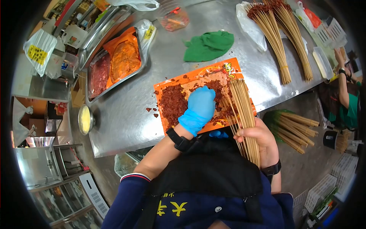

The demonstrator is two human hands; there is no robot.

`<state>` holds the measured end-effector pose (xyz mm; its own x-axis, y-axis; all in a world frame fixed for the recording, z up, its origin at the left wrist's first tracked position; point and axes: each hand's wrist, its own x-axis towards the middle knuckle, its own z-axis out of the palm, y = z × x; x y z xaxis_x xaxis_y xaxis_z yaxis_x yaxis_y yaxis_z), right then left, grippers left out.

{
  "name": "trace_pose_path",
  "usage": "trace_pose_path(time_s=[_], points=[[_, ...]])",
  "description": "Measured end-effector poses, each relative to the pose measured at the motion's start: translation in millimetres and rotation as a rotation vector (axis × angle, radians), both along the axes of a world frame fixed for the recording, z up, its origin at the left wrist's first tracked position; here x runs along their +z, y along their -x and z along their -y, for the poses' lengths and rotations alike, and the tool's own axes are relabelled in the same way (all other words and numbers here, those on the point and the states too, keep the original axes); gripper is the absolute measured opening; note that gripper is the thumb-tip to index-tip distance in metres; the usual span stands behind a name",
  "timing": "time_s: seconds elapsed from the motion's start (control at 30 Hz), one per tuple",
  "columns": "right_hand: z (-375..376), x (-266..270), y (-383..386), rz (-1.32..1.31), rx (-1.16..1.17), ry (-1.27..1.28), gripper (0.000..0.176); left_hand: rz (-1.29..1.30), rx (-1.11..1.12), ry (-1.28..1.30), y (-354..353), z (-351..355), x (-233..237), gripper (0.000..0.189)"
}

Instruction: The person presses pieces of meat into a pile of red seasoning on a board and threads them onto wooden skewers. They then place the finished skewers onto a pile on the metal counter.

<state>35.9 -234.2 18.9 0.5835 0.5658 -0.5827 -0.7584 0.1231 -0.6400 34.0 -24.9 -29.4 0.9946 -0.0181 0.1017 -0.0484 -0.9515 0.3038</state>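
Observation:
My left hand, in a blue glove, is curled closed over small dark red meat pieces. Its fingertips are turned away from view, so what they pinch is hidden. The meat lies in heaps on an orange plastic sheet with yellow lettering. My right hand, bare, is wrapped around a thick bundle of bamboo skewers. The upper ends of those skewers rest over the right side of the sheet, beside the meat. Several thinner sticks fan out from the bundle toward my left hand.
A green cloth lies behind the sheet on the steel table. Loaded skewer bundles sit at right. A metal tray holds marinated meat; a bowl is at left. Skewers stand below the edge. Another person's arm shows at far right.

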Motion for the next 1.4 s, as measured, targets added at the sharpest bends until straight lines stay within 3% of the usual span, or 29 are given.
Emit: trace_pose_path(time_s=[0.1,0.17,0.2,0.27,0.33,0.43,0.57,0.7,0.77,0.8,0.87,0.9,0.97,1.07,1.2,1.27,1.4], points=[[3,-2,-1,-0.006,0.004,-0.006,0.033,-0.053,0.104,0.089,3,-8,3,0.015],[5,2,-1,0.008,-0.027,0.006,0.034,-0.066,0.166,0.303,5,-28,-14,0.017],[6,3,0,0.020,-0.052,0.018,0.035,-0.034,0.199,0.401,8,-29,9,0.020],[5,2,-1,0.013,-0.049,0.013,0.035,-0.149,0.297,0.737,9,-54,-13,0.022],[3,3,-2,0.014,-0.042,0.006,0.035,-0.214,0.334,1.083,11,-54,7,0.024],[-3,6,-1,0.007,-0.025,-0.001,0.032,-0.263,0.309,1.271,14,-59,15,0.036],[-2,7,-1,-0.002,-0.015,-0.023,0.026,-0.168,0.359,1.666,14,-61,4,0.030],[-4,5,-1,0.021,0.008,0.018,0.023,-0.144,0.307,1.794,12,-58,12,0.029],[-4,3,0,0.021,0.011,0.012,0.023,-0.264,0.349,1.246,3,-55,15,0.029],[-4,3,0,0.019,0.013,0.005,0.023,-0.264,0.348,1.246,0,-55,11,0.029],[-4,4,1,0.020,0.018,0.010,0.023,-0.209,0.390,0.412,-3,-54,-2,0.026],[-4,4,0,0.020,0.019,0.013,0.023,-0.209,0.386,0.410,-2,-53,-4,0.026],[-3,5,0,0.026,0.016,0.014,0.023,0.044,0.367,0.291,4,-50,-6,0.027],[-3,7,0,0.026,0.013,0.015,0.023,0.134,0.356,0.361,8,-50,0,0.026],[-4,2,-2,0.016,0.032,-0.005,0.023,0.045,0.338,0.283,10,-30,23,0.022],[-5,4,-1,0.014,0.026,-0.007,0.022,0.243,0.082,-0.036,9,-21,19,0.022],[-2,3,0,0.011,0.021,-0.001,0.022,-0.005,0.113,-0.141,4,-4,10,0.023]])
